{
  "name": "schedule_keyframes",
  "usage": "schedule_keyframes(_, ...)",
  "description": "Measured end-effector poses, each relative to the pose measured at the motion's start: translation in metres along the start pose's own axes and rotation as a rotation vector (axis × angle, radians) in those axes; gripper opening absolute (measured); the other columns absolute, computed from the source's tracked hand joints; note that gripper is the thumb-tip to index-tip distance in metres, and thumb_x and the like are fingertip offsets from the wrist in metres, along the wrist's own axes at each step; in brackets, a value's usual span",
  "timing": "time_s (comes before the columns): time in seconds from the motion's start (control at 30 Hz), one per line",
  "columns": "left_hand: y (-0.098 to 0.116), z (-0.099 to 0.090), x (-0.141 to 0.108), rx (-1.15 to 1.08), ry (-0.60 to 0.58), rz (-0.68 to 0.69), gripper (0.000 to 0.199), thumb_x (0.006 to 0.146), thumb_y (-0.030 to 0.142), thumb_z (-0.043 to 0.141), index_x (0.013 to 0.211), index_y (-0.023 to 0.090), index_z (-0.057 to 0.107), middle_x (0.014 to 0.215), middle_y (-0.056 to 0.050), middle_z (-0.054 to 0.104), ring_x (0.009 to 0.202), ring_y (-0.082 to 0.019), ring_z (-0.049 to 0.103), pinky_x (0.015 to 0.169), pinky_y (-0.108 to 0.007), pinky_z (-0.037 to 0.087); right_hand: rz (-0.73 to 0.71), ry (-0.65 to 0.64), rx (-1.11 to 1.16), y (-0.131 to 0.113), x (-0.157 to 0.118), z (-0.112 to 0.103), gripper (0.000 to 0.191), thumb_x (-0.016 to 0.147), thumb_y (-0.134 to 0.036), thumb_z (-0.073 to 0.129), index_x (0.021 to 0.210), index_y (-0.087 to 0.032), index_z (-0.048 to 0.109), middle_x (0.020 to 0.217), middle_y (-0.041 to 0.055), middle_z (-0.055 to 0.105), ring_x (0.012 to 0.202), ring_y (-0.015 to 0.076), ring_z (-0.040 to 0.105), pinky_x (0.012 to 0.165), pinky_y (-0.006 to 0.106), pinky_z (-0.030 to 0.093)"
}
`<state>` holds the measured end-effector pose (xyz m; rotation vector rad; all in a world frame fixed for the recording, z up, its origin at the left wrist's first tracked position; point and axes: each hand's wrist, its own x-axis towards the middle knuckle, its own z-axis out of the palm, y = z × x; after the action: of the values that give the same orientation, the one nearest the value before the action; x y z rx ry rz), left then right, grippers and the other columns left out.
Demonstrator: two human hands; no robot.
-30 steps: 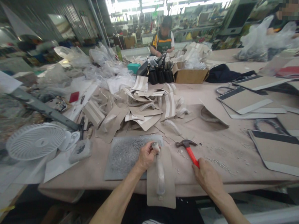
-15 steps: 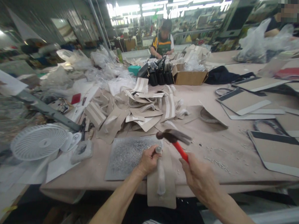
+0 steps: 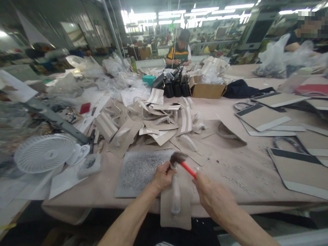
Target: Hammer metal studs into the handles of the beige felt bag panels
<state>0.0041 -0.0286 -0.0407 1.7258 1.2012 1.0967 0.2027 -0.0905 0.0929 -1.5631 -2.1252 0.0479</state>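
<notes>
My right hand point(image 3: 208, 191) is closed round the red handle of a claw hammer point(image 3: 188, 169), whose dark head is over the top of a short metal punch point(image 3: 173, 166). The punch stands upright in my left hand point(image 3: 162, 178), pinched between thumb and fingers. Beneath it lies a beige panel point(image 3: 184, 209) with a plastic-wrapped handle point(image 3: 175, 198) along its middle. The panel's near end hangs over the table edge. To the left, partly under my left hand, is a scuffed grey plate point(image 3: 132, 175) strewn with dark marks and bits. The punch's lower tip is hidden.
A pile of beige panels point(image 3: 161, 126) lies beyond the plate. Larger panels with dark bands point(image 3: 296, 174) are at right, and small scraps point(image 3: 234, 181) are scattered near my right hand. At left stands a white fan point(image 3: 44, 153). A co-worker point(image 3: 179, 51) sits across the table.
The hammer has come down and left, from raised above the punch to its top. My left hand and the panel have stayed in place. The view has tilted slightly up.
</notes>
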Motion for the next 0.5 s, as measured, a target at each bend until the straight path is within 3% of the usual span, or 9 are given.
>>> schedule_keyframes(0.07,0.002,0.0,0.0,0.005,0.003,0.006,0.017,0.079,0.017,0.061,0.093,0.02,0.07,0.07,0.001,0.065,0.063,-0.015,0.059,0.064,-0.025,0.046,0.039,-0.275,-0.043,0.015,-0.011,0.015,0.026,0.096,-0.03,0.033,0.087,-0.02,0.055,0.056,0.0021,0.058,0.043,0.0136,0.045,0.048,0.029,0.02)
schedule_keyframes(0.13,0.004,0.0,-0.001,-0.007,0.009,0.004,0.022,0.079,0.016,0.06,0.098,0.02,0.07,0.073,0.001,0.066,0.065,-0.015,0.059,0.064,-0.025,0.046,0.098,-0.394,-0.069,0.026,-0.015,0.019,0.027,0.096,-0.032,0.035,0.1,-0.018,0.057,0.064,0.0047,0.064,0.05,0.0159,0.051,0.051,0.029,0.021)
schedule_keyframes(0.27,0.005,0.001,0.0,-0.047,0.01,-0.014,0.018,0.079,0.017,0.06,0.093,0.019,0.071,0.077,-0.001,0.069,0.07,-0.016,0.061,0.066,-0.025,0.048,0.268,-0.48,-0.067,0.047,-0.02,0.024,0.026,0.098,-0.034,0.035,0.1,-0.017,0.055,0.065,0.0042,0.062,0.056,0.0179,0.055,0.054,0.029,0.024)
schedule_keyframes(0.4,0.002,0.001,0.001,-0.11,0.002,-0.056,0.019,0.077,0.018,0.064,0.094,0.018,0.07,0.081,-0.001,0.071,0.075,-0.017,0.064,0.071,-0.026,0.05,0.45,-0.561,-0.114,0.074,-0.035,0.047,0.024,0.099,-0.031,0.035,0.096,-0.017,0.055,0.071,0.0062,0.063,0.065,0.0203,0.06,0.059,0.028,0.031)
schedule_keyframes(0.5,0.0,0.001,0.001,-0.151,0.015,-0.082,0.018,0.075,0.019,0.067,0.093,0.018,0.07,0.082,-0.001,0.071,0.075,-0.017,0.065,0.071,-0.026,0.05,0.398,-0.447,-0.227,0.081,-0.041,0.06,0.024,0.097,-0.028,0.039,0.102,-0.014,0.058,0.093,0.0147,0.066,0.079,0.0252,0.063,0.067,0.033,0.04)
